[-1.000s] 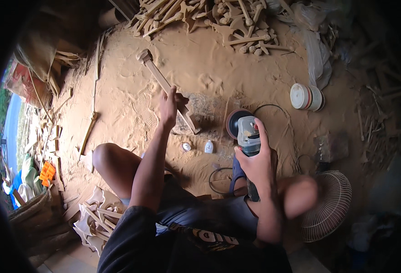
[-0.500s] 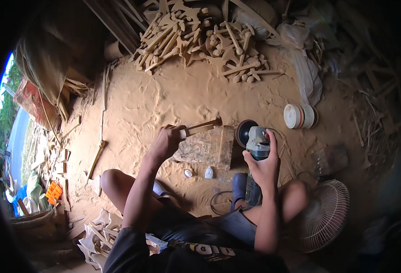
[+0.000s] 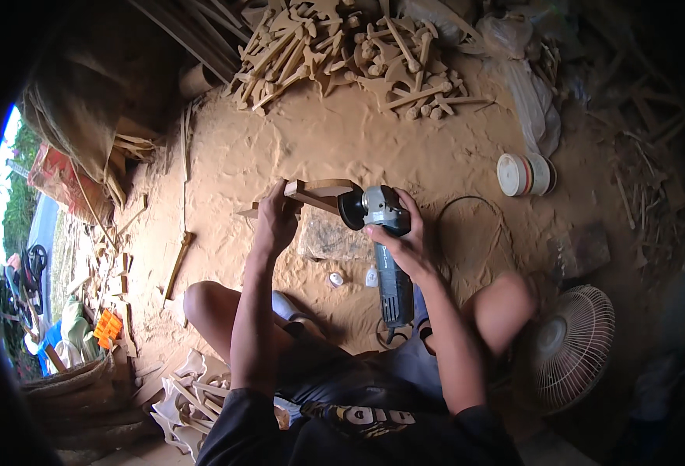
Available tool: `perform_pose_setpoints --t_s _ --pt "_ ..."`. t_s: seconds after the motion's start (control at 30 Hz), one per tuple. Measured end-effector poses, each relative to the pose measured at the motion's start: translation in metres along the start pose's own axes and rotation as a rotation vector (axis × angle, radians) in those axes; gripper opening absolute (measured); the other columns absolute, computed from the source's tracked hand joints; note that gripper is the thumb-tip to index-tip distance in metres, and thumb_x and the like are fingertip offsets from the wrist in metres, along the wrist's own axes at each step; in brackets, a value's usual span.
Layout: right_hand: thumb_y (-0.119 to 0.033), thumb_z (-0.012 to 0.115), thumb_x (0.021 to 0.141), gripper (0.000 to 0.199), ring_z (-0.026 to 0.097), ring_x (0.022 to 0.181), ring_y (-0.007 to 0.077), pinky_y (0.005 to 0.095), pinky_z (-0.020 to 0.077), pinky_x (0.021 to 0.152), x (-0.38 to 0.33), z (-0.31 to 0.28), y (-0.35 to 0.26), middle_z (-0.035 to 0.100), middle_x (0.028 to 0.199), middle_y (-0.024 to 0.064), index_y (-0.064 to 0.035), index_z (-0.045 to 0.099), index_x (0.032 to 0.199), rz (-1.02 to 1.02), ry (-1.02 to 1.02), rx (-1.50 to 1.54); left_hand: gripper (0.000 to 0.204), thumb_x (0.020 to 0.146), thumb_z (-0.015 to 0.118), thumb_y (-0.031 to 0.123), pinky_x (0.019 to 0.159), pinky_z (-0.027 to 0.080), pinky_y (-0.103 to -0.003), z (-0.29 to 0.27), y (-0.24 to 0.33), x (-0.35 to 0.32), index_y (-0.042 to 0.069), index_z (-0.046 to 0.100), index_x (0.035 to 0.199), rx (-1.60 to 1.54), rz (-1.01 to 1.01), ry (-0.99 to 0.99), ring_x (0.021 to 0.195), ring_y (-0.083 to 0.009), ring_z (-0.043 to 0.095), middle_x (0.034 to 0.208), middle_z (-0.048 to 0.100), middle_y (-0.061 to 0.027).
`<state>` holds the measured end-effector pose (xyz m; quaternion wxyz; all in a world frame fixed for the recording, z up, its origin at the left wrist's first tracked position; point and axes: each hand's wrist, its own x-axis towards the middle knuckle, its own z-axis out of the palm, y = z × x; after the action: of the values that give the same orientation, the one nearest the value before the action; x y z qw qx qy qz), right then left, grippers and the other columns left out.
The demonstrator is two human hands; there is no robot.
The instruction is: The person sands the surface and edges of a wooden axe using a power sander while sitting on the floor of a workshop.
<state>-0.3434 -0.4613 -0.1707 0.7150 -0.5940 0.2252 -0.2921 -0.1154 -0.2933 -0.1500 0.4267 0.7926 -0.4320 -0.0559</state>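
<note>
My left hand [image 3: 280, 208] is closed round a pale brown wooden piece [image 3: 320, 187], holding it up above the sandy floor; its far-left end sticks out past my fingers. My right hand [image 3: 412, 241] grips the head of an angle grinder [image 3: 392, 268], whose body hangs down toward my lap. The grinder's dark round disc [image 3: 349, 208] meets the right end of the wooden piece, or lies just in front of it. Below both hands a worn, dusty block [image 3: 333, 239] rests on the floor.
Two small white containers, a round one [image 3: 335, 279] and a bottle [image 3: 371, 277], stand near my feet. A heap of wooden pieces [image 3: 311, 54] lies at the back. To the right are a white tub [image 3: 522, 174], a cord [image 3: 470, 200] and a fan [image 3: 568, 349].
The grinder has moved left and up, and its disc is now at the wooden piece. My left hand has raised and turned that piece. The view has shifted slightly.
</note>
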Motion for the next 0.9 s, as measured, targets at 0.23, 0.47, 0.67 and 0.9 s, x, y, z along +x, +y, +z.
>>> perform_pose_setpoints --t_s 0.23,0.47,0.67,0.9 --pt "-0.016 0.088 0.079 0.084 0.068 0.110 0.0182 0.0335 0.0552 0.098 0.012 0.012 0.004 0.068 0.126 0.0125 -0.0014 0.047 0.151 -0.086 -0.098 0.029 0.022 0.100 0.058 0.000 0.075 0.057 -0.037 -0.002 0.002 0.002 -0.002 0.062 0.122 -0.006 0.017 -0.010 0.083 -0.0246 0.074 0.091 0.073 -0.0170" --pt "-0.018 0.088 0.078 0.086 0.068 0.107 0.0169 0.0325 0.0554 0.097 0.018 0.012 0.013 0.071 0.121 0.0112 0.0001 0.048 0.151 -0.056 -0.125 0.036 0.027 0.091 0.058 -0.013 0.069 0.054 -0.039 0.004 -0.006 0.005 -0.002 0.060 0.116 -0.090 0.051 0.036 0.077 -0.0308 0.069 0.086 0.069 -0.0184" --pt "-0.019 0.088 0.076 0.086 0.069 0.102 0.0176 0.0327 0.0574 0.090 0.023 -0.005 0.052 0.069 0.121 0.0111 0.0003 0.047 0.149 -0.009 -0.057 -0.047 0.018 0.100 0.059 -0.002 0.076 0.059 -0.037 -0.002 -0.021 0.002 -0.003 0.061 0.118 -0.070 -0.018 -0.036 0.086 -0.0238 0.076 0.093 0.073 -0.0160" --pt "-0.023 0.090 0.077 0.090 0.066 0.114 0.0201 0.0362 0.0551 0.094 0.022 -0.041 0.102 0.066 0.129 0.0117 -0.0040 0.046 0.153 0.291 0.155 -0.313 0.016 0.101 0.058 0.000 0.076 0.059 -0.037 -0.006 -0.024 -0.001 -0.004 0.061 0.116 -0.099 -0.035 -0.042 0.084 -0.0237 0.076 0.091 0.073 -0.0160"
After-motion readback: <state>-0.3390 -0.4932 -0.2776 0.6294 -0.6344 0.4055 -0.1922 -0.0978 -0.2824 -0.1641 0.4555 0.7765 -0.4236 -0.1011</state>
